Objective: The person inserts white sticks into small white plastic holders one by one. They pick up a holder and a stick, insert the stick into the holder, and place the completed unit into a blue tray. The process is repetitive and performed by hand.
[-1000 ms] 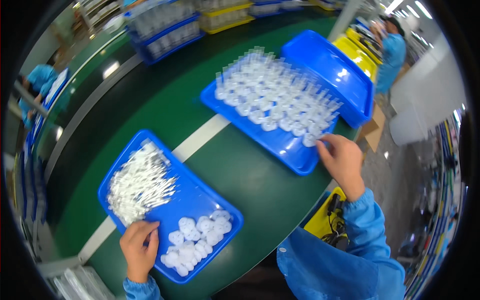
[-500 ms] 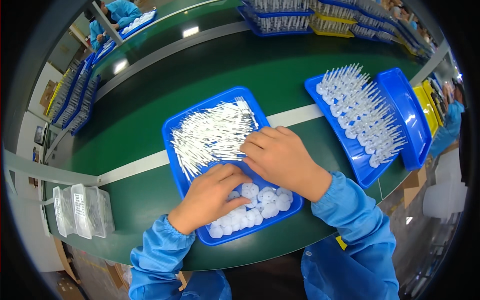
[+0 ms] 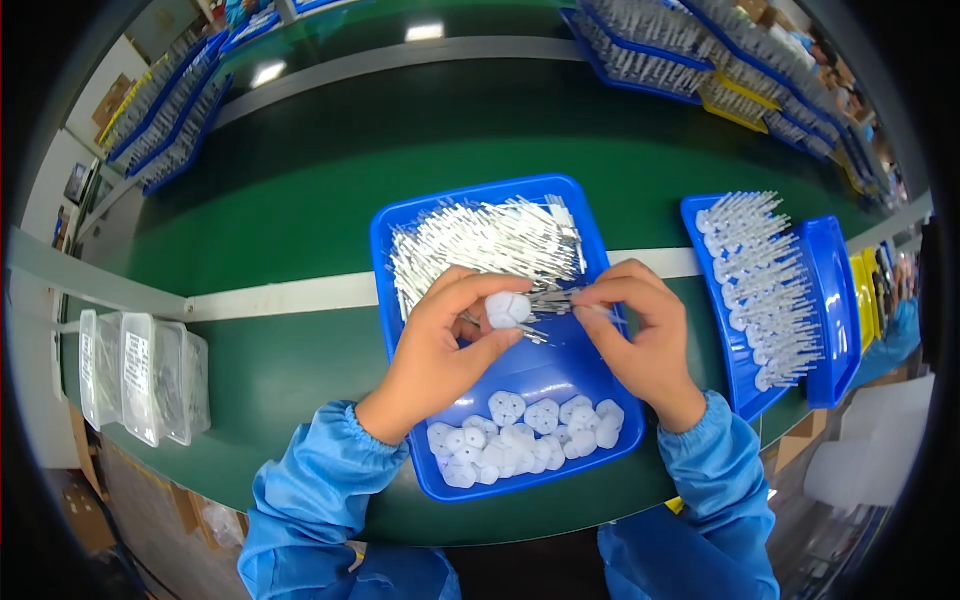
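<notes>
My left hand [image 3: 440,335] pinches a white lobed plastic disc [image 3: 508,309] between thumb and fingers above a blue tray [image 3: 633,448]. Just to its right, my right hand [image 3: 648,335] has thumb and fingertips closed on a thin plastic stick [image 3: 604,314], partly blurred. The far part of the tray holds a heap of thin white sticks [image 3: 480,250]. Along its near side lies a pile of white lobed discs [image 3: 520,448], some with small holes. Bare blue tray bottom shows between the two heaps.
At right, a second blue tray [image 3: 712,290] carries rows of discs with sticks standing up, beside an empty-looking blue tray [image 3: 835,330]. Clear plastic boxes [image 3: 150,380] stand at left. Stacked trays [image 3: 650,65] of similar pieces line the back of the green table [image 3: 300,240].
Both hands have lifted from the tray's heaps. The left now shows a disc in its fingers, the right a thin stick. The whole view has shifted.
</notes>
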`<control>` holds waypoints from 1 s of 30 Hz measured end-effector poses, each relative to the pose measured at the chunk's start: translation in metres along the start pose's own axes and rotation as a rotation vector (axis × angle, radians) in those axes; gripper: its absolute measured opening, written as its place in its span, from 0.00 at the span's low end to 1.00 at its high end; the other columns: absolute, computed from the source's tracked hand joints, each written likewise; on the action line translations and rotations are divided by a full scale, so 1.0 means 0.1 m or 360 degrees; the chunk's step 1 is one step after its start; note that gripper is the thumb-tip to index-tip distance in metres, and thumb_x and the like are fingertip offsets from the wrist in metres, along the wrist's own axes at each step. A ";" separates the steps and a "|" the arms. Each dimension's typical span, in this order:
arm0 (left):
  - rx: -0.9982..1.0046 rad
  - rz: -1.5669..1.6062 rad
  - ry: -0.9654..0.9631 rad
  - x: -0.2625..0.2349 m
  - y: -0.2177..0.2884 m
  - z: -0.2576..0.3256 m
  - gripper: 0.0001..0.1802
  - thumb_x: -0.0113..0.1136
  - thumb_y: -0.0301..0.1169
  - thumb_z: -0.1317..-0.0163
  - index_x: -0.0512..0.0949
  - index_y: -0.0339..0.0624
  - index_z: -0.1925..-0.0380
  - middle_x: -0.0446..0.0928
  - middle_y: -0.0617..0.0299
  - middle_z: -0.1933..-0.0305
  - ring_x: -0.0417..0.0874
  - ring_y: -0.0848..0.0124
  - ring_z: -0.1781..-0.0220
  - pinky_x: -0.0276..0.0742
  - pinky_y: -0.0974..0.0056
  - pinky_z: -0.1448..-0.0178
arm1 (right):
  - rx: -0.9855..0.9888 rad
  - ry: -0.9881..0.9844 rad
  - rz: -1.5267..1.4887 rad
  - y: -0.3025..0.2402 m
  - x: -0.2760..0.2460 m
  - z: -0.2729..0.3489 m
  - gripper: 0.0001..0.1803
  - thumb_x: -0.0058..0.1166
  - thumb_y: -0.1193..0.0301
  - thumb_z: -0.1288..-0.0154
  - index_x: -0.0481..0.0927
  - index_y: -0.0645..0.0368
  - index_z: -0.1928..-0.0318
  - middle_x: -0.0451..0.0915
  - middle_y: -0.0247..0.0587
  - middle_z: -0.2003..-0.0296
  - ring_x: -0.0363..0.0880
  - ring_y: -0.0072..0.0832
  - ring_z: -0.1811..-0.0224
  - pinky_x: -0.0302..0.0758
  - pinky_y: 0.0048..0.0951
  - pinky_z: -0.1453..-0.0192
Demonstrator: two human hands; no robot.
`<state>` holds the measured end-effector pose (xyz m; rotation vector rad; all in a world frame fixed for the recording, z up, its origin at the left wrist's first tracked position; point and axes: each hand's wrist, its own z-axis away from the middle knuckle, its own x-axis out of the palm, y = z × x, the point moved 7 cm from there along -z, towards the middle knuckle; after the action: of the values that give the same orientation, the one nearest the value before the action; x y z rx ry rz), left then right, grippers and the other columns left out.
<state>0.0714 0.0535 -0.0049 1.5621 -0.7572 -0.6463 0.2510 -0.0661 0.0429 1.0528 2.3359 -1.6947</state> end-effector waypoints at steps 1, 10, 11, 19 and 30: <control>-0.0039 -0.0018 0.0002 -0.03 -0.02 0.01 0.29 0.70 0.14 0.32 0.85 0.43 0.32 0.74 0.63 0.45 0.81 0.76 0.49 0.84 0.71 0.49 | 0.0050 -0.0023 -0.0204 0.00 0.05 0.01 0.09 0.69 0.85 0.34 0.93 0.60 0.57 0.88 0.42 0.57 0.89 0.32 0.54 0.84 0.31 0.48; -0.0190 0.0155 0.0133 -0.08 -0.01 0.08 0.26 0.65 0.15 0.25 0.81 0.38 0.29 0.77 0.64 0.44 0.82 0.76 0.43 0.84 0.70 0.43 | -0.0174 -0.0093 0.0033 -0.06 0.39 -0.01 0.14 0.75 0.82 0.35 0.93 0.60 0.49 0.94 0.43 0.59 0.92 0.26 0.66 0.87 0.26 0.60; -0.0140 0.0107 0.0157 -0.09 -0.01 0.07 0.24 0.65 0.16 0.26 0.83 0.39 0.31 0.78 0.64 0.44 0.83 0.76 0.44 0.85 0.71 0.46 | -0.0163 -0.0078 0.0058 -0.06 0.39 0.01 0.15 0.75 0.82 0.35 0.93 0.60 0.49 0.94 0.43 0.59 0.91 0.24 0.68 0.87 0.25 0.62; -0.0137 0.0209 0.0300 -0.15 0.01 0.07 0.20 0.65 0.16 0.25 0.86 0.39 0.35 0.78 0.60 0.42 0.87 0.74 0.42 0.88 0.75 0.54 | -0.0016 -0.0138 0.0132 -0.03 0.37 0.02 0.15 0.76 0.79 0.35 0.93 0.56 0.48 0.90 0.36 0.72 0.84 0.19 0.80 0.77 0.23 0.74; -0.0038 -0.0051 0.0262 -0.17 0.09 0.05 0.21 0.63 0.17 0.23 0.85 0.36 0.32 0.77 0.60 0.38 0.83 0.76 0.43 0.87 0.71 0.50 | 0.0219 -0.0167 -0.0093 0.08 0.35 0.07 0.13 0.73 0.79 0.29 0.93 0.59 0.47 0.83 0.32 0.80 0.79 0.13 0.81 0.71 0.22 0.75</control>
<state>0.0553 0.0630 0.0027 1.5869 -0.6002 -0.5406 0.2267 -0.0539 0.0185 0.8986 2.2347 -1.9063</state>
